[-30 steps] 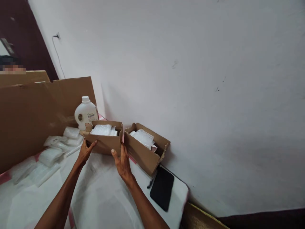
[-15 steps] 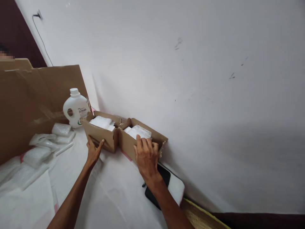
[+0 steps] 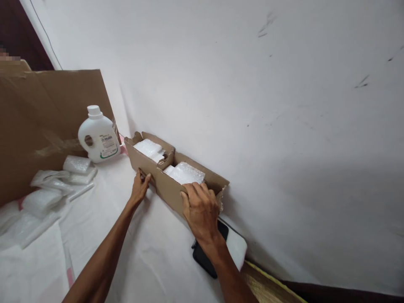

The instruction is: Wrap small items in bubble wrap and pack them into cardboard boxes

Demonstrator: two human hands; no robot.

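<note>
Two open cardboard boxes stand end to end along the wall, each holding white bubble-wrap pouches. My left hand (image 3: 140,188) presses against the front face of the left box (image 3: 138,161), thumb and fingers apart. My right hand (image 3: 200,210) grips the front wall of the right box (image 3: 170,187), its fingers hooked over the top edge beside the bubble-wrap pouches (image 3: 186,171) inside. More white pouches (image 3: 148,148) fill the left box. Part of the right box's near end is hidden by my right hand.
A white jug (image 3: 99,136) stands left of the boxes, before a large cardboard panel (image 3: 47,113). Loose bubble-wrap pouches (image 3: 47,198) lie on the white cloth (image 3: 126,269). A black phone-like item (image 3: 203,261) lies under my right forearm. The white wall (image 3: 284,126) rises behind.
The left box has turned and shifted back toward the wall, now lining up with the right box. My left hand moved right with it. My right hand keeps its hold.
</note>
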